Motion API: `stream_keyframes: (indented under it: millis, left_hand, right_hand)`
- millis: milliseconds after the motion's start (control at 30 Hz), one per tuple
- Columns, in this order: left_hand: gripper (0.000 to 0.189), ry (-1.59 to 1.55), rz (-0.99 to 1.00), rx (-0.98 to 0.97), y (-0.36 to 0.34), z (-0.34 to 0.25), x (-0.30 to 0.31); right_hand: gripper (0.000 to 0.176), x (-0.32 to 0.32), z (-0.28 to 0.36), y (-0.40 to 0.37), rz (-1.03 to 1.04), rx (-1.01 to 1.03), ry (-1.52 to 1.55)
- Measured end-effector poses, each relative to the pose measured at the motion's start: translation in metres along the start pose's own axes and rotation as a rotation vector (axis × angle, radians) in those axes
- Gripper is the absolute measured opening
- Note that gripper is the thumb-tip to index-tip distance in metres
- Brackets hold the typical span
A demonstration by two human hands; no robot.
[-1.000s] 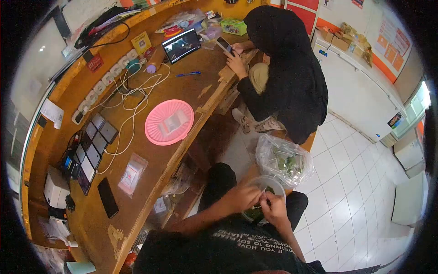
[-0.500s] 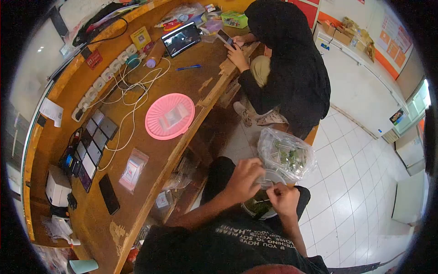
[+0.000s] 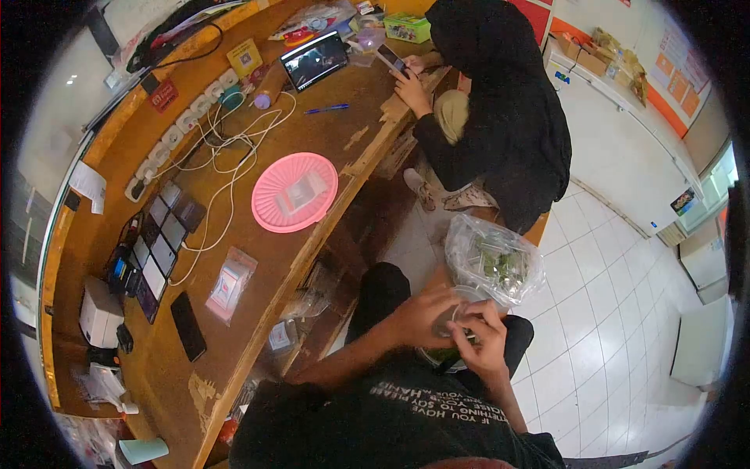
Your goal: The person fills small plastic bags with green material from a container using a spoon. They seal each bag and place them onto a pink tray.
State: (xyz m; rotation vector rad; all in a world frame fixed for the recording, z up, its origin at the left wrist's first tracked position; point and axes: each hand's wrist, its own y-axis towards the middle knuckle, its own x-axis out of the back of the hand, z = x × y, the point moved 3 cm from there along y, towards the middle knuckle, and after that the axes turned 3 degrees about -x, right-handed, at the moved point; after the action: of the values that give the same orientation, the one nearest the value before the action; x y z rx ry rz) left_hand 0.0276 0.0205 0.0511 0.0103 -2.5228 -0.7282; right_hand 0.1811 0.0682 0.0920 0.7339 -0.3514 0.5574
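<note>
Two hands, fingertips together over a clear bowl on the lap.
Left hand [image 3: 419, 316] and right hand [image 3: 486, 344] are both pinched shut at one spot; what they pinch is too small to tell. The bowl [image 3: 467, 292] is round smooth plastic with dark greens inside, directly under both hands. A crinkled clear bag [image 3: 494, 262] of leaves sits just beyond the right hand. A ribbed pink round plate [image 3: 269, 209] sits well past the left hand on a worn wooden counter [image 3: 344, 141].
</note>
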Motion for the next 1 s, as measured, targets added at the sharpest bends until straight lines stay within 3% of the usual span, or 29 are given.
stream_keyframes:
  millis: [100, 167, 267, 300, 400, 467, 533, 600, 667, 733, 800, 867, 900, 1000]
  left_hand:
    - [0.044, 0.052, -0.105, -0.022, -0.007, 0.006, 0.002]
    - [0.028, -0.639, 0.029, 0.337, -0.035, 0.057, -0.016]
    - [0.022, -0.667, -0.024, 0.503, -0.035, 0.05, -0.001]
    - [0.022, -0.662, -0.068, 0.524, -0.037, 0.053, -0.006]
    - [0.02, -0.876, -0.253, 0.458, -0.039, 0.053, -0.007]
    - [0.016, -0.712, 0.087, 0.372, -0.028, 0.022, 0.004]
    - [0.012, -0.659, 0.082, 0.39, -0.027, 0.008, 0.014]
    - [0.008, -0.342, -0.112, 0.374, -0.026, -0.001, 0.039]
    - [0.012, 0.09, -0.251, 0.2, -0.035, -0.022, 0.093]
    - [0.024, 0.209, -0.391, 0.311, -0.051, -0.054, 0.157]
    - [0.026, 0.606, -0.454, 0.353, -0.07, -0.076, 0.217]
    - [0.035, 0.887, -0.365, 0.656, -0.094, -0.087, 0.282]
    - [0.034, 1.09, -0.321, 0.716, -0.118, -0.075, 0.318]
    - [0.04, 1.26, -0.381, 1.167, -0.219, 0.004, 0.435]
  right_hand:
    - [0.011, 0.009, -0.001, -0.003, 0.016, -0.13, 0.105]
    - [0.012, 0.019, 0.011, 0.004, 0.038, -0.234, 0.14]
    - [0.009, 0.026, 0.001, -0.002, 0.074, -0.215, 0.128]
    - [0.009, 0.02, 0.001, -0.001, 0.116, -0.207, 0.15]
    - [0.009, 0.017, -0.002, -0.002, -0.011, -0.191, 0.185]
    - [0.011, 0.021, -0.007, -0.002, -0.086, -0.175, 0.063]
    - [0.013, 0.02, -0.001, 0.001, -0.093, -0.22, 0.107]
    - [0.018, 0.019, -0.008, -0.004, -0.231, -0.279, 0.122]
    - [0.025, 0.025, -0.016, -0.006, -0.237, -0.312, 0.255]
    - [0.03, 0.03, -0.017, 0.0, -0.244, -0.262, 0.437]
    - [0.033, 0.027, -0.021, 0.006, -0.279, -0.242, 0.41]
    - [0.032, 0.021, -0.025, 0.01, -0.167, -0.313, 0.259]
    - [0.028, 0.02, -0.025, 0.013, -0.041, -0.373, 0.146]
    - [0.024, 0.005, -0.028, 0.018, 0.145, -0.226, 0.022]
